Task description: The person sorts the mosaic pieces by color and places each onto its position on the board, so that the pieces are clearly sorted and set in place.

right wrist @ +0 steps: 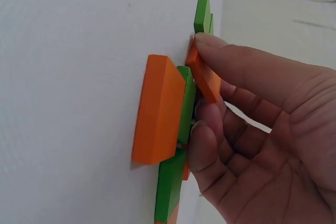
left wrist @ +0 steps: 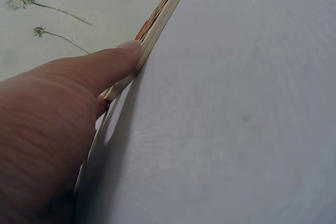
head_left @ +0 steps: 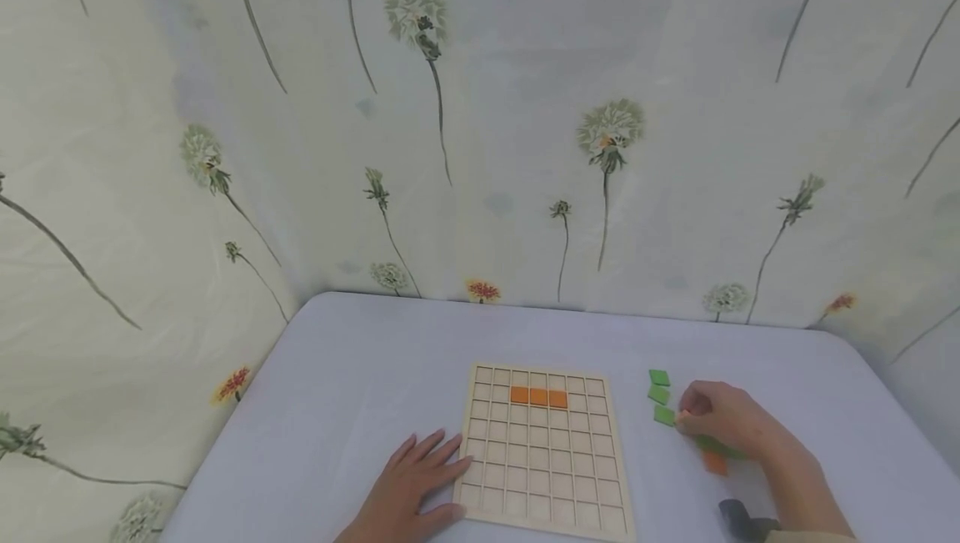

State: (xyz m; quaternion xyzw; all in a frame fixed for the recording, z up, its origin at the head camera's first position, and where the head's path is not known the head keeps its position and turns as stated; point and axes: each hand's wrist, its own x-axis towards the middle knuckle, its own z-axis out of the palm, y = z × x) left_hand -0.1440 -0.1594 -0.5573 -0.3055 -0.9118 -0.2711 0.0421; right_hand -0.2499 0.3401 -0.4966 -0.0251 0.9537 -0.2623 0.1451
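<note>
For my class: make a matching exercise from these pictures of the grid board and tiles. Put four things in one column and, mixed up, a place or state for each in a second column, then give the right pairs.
Things
1. left hand
2. right hand
3. three orange tiles
4. three green tiles

Places or states
A. set side by side in the second row of the wooden grid board
B. lying in a line on the table, right of the board
C. resting flat, fingers against the board's left edge
D. pinching a single orange tile among the loose tiles

Pairs: 1-C, 2-D, 3-A, 4-B
</note>
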